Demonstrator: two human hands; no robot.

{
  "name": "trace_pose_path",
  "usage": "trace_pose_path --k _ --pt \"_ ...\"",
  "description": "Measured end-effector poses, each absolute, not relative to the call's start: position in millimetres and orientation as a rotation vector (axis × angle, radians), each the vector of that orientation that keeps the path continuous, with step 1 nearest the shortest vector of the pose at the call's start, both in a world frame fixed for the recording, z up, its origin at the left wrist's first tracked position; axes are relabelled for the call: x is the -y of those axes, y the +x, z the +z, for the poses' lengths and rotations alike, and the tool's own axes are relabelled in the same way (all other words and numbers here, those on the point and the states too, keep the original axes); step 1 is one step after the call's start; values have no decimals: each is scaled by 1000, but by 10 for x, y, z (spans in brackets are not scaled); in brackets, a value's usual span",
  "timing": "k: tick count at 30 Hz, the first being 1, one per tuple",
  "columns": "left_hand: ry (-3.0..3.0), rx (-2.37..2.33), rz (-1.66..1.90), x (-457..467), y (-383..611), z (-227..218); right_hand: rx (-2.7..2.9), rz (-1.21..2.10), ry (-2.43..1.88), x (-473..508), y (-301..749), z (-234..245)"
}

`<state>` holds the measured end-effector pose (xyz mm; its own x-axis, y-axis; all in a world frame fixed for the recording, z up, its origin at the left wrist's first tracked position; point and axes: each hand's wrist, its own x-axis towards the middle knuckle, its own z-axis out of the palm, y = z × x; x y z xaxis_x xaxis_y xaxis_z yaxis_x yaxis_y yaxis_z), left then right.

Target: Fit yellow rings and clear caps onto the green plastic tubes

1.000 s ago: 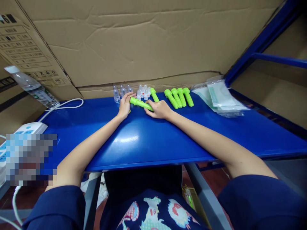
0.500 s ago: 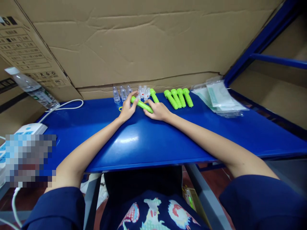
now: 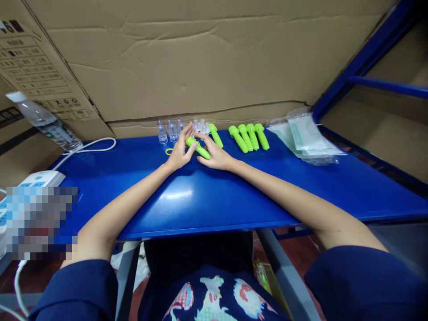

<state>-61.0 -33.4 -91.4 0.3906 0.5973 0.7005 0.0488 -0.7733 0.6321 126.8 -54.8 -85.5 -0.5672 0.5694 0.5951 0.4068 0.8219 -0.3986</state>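
Note:
Over the middle of the table, both my hands are closed on a light green plastic tube [image 3: 200, 151] that looks like a small flashlight body. My left hand [image 3: 181, 149] grips its far left end, where a yellow band shows. The near end sits in my right hand [image 3: 216, 154], whose fingers reach up toward the yellow band. A thin yellow ring [image 3: 169, 151] lies on the table beside my left hand. Behind the hands stand clear plastic cone-shaped caps [image 3: 162, 133] and a group of clear and white pieces with red spots [image 3: 201, 126], partly hidden. Another green flashlight [image 3: 216, 136] lies just beyond my right hand.
Several green flashlights [image 3: 248, 137] lie in a row to the right, with clear plastic bags [image 3: 306, 136] farther right. At left are a water bottle [image 3: 50, 125], a white cable and a power strip [image 3: 43, 178]. Cardboard [image 3: 200, 62] walls the back of the blue table [image 3: 207, 196].
The tube has turned slightly, and a yellow band now shows at its left end. My right hand has slid up along it, bringing the fingers of both hands closer together.

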Motion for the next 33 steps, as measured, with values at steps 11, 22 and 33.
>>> trace_pose_path --k 11,22,33 --pt "2095 -627 1353 381 -590 -870 2203 442 -912 640 1223 -781" --pt "2155 -732 1425 389 -571 -839 1871 924 -960 725 1135 -793" --pt "2235 -850 1341 383 -605 -828 1812 954 -985 722 1099 -834"
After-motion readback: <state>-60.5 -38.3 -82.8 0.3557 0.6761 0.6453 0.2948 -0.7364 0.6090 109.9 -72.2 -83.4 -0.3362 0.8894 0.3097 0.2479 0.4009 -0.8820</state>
